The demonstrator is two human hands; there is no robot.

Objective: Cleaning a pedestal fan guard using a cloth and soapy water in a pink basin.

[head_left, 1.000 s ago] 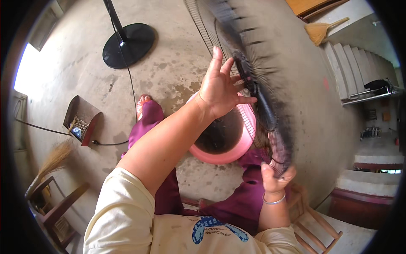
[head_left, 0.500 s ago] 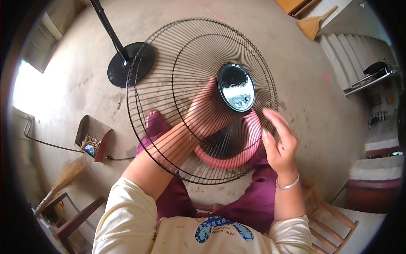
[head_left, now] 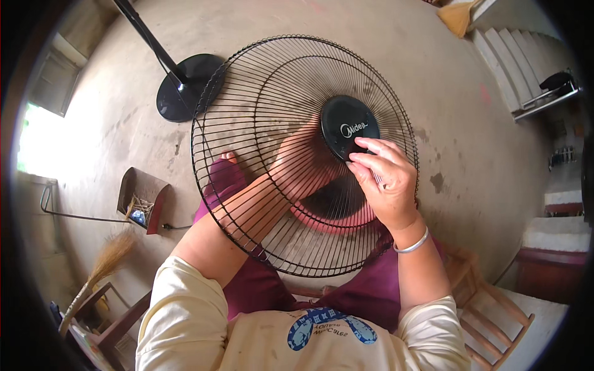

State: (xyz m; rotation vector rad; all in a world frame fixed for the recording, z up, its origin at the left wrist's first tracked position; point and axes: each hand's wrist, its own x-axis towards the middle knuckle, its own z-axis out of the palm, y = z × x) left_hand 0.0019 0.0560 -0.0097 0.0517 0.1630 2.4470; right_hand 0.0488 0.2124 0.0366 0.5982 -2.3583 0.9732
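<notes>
Fan cover (head_left: pixel 309 105) lies between right hand (head_left: pixel 391 182), loosely open by its disc's lower edge (head_left: pixel 335 148), and left hand (head_left: pixel 307 156) behind, grip unclear.

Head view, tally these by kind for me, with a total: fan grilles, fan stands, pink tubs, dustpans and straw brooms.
Fan grille: 1
Fan stand: 1
Pink tub: 1
Dustpan: 1
Straw brooms: 2, the lower-left broom and the upper-right broom
Total: 6
</notes>
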